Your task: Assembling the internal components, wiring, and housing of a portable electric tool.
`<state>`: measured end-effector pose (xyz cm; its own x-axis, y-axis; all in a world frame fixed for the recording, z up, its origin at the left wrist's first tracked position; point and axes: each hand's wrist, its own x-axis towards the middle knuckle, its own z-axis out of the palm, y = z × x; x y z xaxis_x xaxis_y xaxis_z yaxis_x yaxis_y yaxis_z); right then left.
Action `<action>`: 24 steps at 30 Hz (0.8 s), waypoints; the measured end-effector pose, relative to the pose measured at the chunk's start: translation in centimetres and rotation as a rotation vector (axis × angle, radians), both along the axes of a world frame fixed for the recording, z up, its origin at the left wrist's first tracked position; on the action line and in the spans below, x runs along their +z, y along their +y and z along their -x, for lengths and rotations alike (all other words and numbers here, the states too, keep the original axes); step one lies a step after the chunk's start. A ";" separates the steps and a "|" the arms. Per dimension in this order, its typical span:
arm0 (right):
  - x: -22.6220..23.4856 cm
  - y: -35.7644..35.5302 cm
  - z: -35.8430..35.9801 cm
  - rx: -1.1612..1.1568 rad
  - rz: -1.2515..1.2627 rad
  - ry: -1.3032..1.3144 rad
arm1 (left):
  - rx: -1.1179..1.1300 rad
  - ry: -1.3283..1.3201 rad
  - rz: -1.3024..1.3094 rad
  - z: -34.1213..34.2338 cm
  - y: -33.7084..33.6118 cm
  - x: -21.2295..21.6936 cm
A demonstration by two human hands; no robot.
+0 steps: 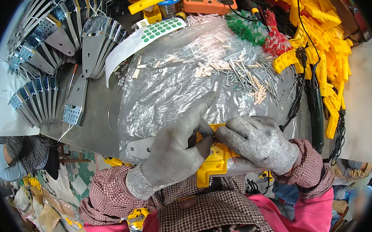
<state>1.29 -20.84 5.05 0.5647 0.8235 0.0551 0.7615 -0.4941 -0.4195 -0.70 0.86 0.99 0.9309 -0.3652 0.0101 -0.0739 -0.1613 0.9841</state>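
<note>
**Head view: two gloved hands close on one yellow plastic bracket at the bench edge**

Head camera looks down on a grey work surface (95, 122) covered at its middle by a crinkled clear plastic sheet (170, 93). At about 6 o'clock from the sheet's middle, right at the near edge, lies the yellow plastic bracket (213, 163), and both hands are on it.

The left hand (177, 152), in a grey knit glove, comes in from 7 o'clock and wraps the bracket's left side; its index finger sticks out straight toward 1 o'clock while the other fingers curl around the piece. The right hand (257, 142), gloved the same, comes in from 4 o'clock and lies over the bracket's top right, fingers bent and pinched toward the left hand's thumb. The two hands touch at the bracket's upper end, so neither is clearly nearer; each holds part of it.

The bracket's long axis runs roughly 12 to 6 o'clock, tipped slightly toward 1. Its lower end juts out below the hands toward the person's body; its upper end is hidden under the fingers, so what the fingertips pinch there cannot be told.

Toward 12 o'clock on the sheet lie loose metal pins (249, 77) and small pale sleeves (206, 68). A heap of yellow parts (325, 35) sits at 2 o'clock, fanned metal plates (62, 34) at 10 o'clock.
</note>
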 end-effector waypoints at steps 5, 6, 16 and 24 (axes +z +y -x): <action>-2.4 0.5 -0.6 -0.245 -0.398 0.506 | -0.124 -0.427 -0.522 0.8 0.3 1.5; -1.2 -0.1 -0.9 -0.227 -0.368 0.540 | -0.051 -0.213 -0.325 0.8 0.2 1.0; -0.4 -2.9 -0.3 -0.008 -0.066 -0.151 | -0.109 0.057 -0.342 -1.1 -0.6 2.5; -0.8 -2.6 0.1 -0.333 -0.268 0.182 | 0.010 -0.312 -0.568 -0.3 -1.6 2.5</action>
<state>1.17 -23.46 4.22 0.8161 0.5661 0.1163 0.4817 -0.5552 -0.6780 -0.39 -0.78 3.48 0.9189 -0.3846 0.0883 -0.3383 -0.6524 0.6782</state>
